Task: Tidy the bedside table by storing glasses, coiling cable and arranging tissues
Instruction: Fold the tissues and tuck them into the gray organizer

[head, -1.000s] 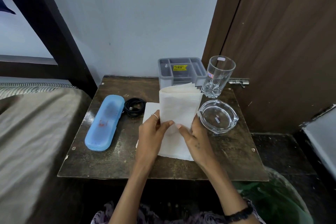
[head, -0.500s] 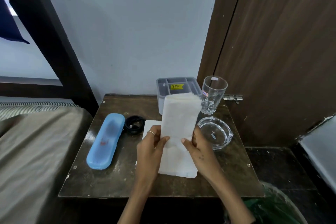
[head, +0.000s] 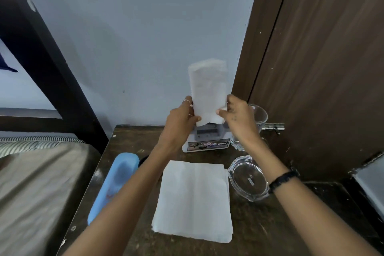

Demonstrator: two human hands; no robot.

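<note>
Both hands grip a folded stack of tissues (head: pixel 208 91) upright above the back of the desk (head: pixel 259 233): the left hand (head: pixel 180 119) pinches its lower left edge, the right hand (head: pixel 236 118) its lower right edge. Directly below the stack stands a grey organiser box (head: pixel 207 141) with a label on its front. At 6 o'clock from the hands, a second flat pile of tissues (head: pixel 193 201) lies on the desk. At 4 o'clock sits a clear glass ashtray (head: pixel 248 181), touching that pile's right edge. A drinking glass (head: pixel 258 118) stands behind the right hand. At 7 o'clock, a blue glasses case (head: pixel 114 185) lies closed along the desk's left edge, partly under the left forearm, with a bed (head: pixel 31 183) beside it.
</note>
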